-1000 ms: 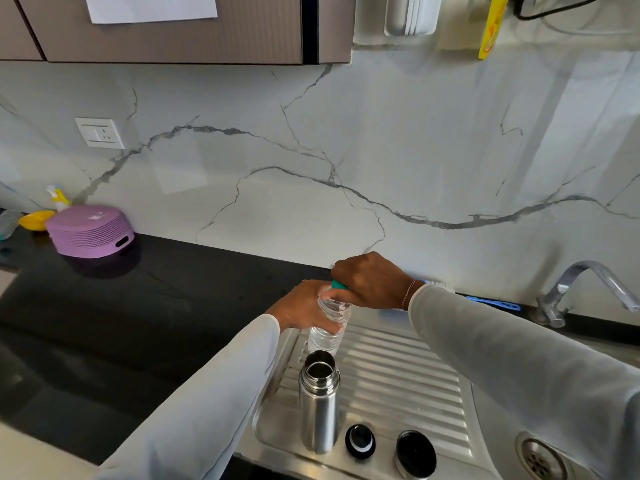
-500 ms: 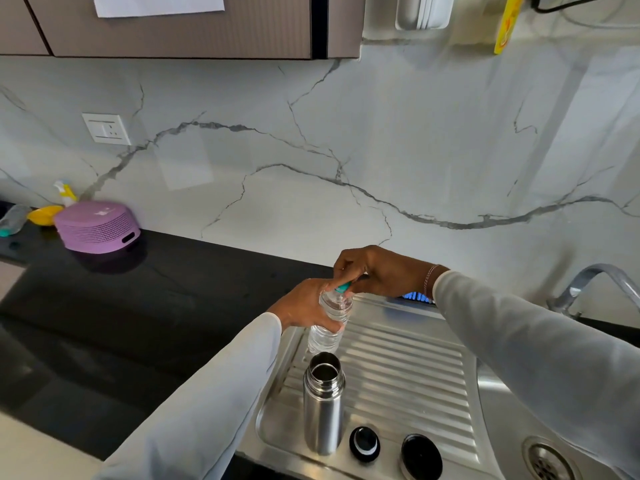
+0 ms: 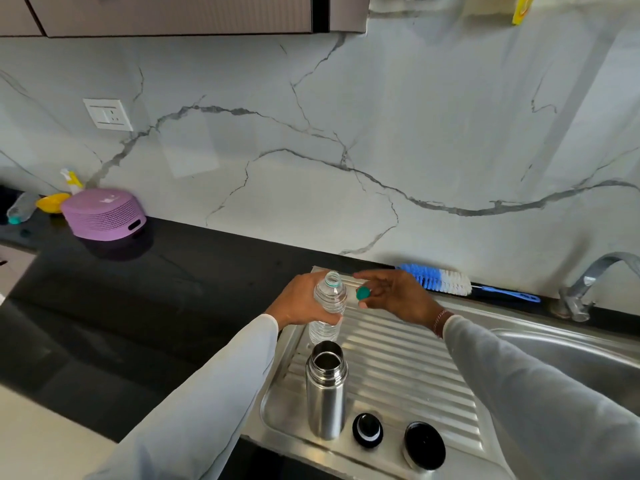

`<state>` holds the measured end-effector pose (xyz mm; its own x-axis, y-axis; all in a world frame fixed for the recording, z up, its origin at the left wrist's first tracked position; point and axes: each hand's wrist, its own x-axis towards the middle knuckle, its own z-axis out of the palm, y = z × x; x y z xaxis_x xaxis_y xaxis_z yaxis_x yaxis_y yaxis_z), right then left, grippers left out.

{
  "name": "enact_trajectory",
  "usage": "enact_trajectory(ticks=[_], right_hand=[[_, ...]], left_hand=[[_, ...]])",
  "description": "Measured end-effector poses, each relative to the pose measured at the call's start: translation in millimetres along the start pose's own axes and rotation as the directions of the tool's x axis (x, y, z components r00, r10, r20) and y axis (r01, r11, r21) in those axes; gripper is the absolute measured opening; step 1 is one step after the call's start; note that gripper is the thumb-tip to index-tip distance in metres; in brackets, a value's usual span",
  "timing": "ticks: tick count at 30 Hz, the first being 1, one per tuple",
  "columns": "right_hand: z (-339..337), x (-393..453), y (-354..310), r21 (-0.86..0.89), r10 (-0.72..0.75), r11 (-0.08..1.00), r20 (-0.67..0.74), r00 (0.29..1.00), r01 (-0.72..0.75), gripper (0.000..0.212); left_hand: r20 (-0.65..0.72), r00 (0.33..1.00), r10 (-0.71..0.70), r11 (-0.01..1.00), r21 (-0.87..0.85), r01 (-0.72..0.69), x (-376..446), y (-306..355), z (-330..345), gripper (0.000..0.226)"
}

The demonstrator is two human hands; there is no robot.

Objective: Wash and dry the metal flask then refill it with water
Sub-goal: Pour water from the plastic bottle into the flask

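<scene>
1. The metal flask stands upright and uncapped on the ribbed steel drainboard, low in the frame just right of centre, its mouth open.
2. Just above the flask in the frame, the left hand grips a clear plastic water bottle around its middle, fingers curled round it. The bottle is upright, with an open neck.
3. The right hand is just right of the bottle neck, pinching the small teal bottle cap between thumb and fingertips; the other fingers are spread loosely. The cap is apart from the bottle.
4. Two dark round flask parts lie on the drainboard right of the flask base: a small black stopper, then a wider black lid.
5. A blue and white bottle brush lies along the wall behind the right hand.
6. The faucet is at the right edge, above the sink basin.
7. On the black counter at far left sit a purple vented container, a yellow item and another plastic bottle lying down.
</scene>
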<state>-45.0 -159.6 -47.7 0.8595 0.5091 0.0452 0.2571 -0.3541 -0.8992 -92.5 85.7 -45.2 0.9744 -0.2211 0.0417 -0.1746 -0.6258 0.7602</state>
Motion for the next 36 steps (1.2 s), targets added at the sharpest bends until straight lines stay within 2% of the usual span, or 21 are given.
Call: enact_trajectory(ticks=[3,7,11,18,21,23,25,28,30,33,36], right_hand=[[12.6,-5.9,34.4,-0.039,0.128,0.991,0.021,0.992,-0.127,0.034],[30.9,-12.4,75.7,-0.265,0.184,0.949,0.014,0.983,-0.173,0.031],[47.2,-16.3,133.7,-0.552,0.223,0.806,-0.049,0.974,-0.213,0.029],[50.1,-25.9,138.2,-0.605,0.276,0.752,-0.075,0.958,-0.264,0.03],[50.4,-29.1,131.3,-0.645,0.312,0.714,-0.054,0.948,-0.272,0.047],[50.5,-28.9,125.1,-0.639,0.301,0.723,-0.051,0.952,-0.263,0.061],[47.4,-27.0,118.1,-0.585,0.232,0.783,-0.043,0.972,-0.213,0.073],[42.2,-23.3,90.0,-0.329,0.12,0.938,0.006,0.993,-0.111,0.084],[44.5,-23.9,58.3,-0.192,0.024,0.981,0.054,0.998,-0.014,0.095],[57.2,-23.0,28.4,-0.192,-0.085,0.977,0.034,0.996,0.09,0.096],[73.7,-25.1,14.0,-0.306,-0.167,0.945,-0.158,0.973,0.112,0.091]], left_hand=[[-0.057,0.998,-0.033,0.998,-0.064,0.029,-6.1,-4.9,6.1,0.045],[-0.086,0.994,-0.069,0.993,-0.102,0.06,-11.0,-7.9,11.4,0.047],[-0.089,0.993,-0.083,0.993,-0.086,0.076,-13.4,-8.0,14.6,0.046],[-0.067,0.992,-0.106,0.993,-0.052,0.103,-13.8,-9.0,19.2,0.047],[-0.05,0.994,-0.101,0.994,-0.044,0.099,-12.6,-8.9,21.7,0.047],[-0.051,0.993,-0.104,0.994,-0.037,0.102,-12.0,-8.1,23.6,0.047],[-0.061,0.992,-0.113,0.993,-0.026,0.112,-10.8,-7.4,24.4,0.048],[-0.096,0.99,-0.102,0.995,0.006,0.103,-9.8,-1.5,24.1,0.056],[-0.113,0.988,-0.108,0.994,0.016,0.11,-11.6,6.1,23.9,0.07],[-0.133,0.983,-0.125,0.992,-0.039,0.121,-11.1,14.2,25.8,0.08],[-0.183,0.974,-0.133,0.99,-0.078,0.12,-7.1,19.1,24.8,0.084]])
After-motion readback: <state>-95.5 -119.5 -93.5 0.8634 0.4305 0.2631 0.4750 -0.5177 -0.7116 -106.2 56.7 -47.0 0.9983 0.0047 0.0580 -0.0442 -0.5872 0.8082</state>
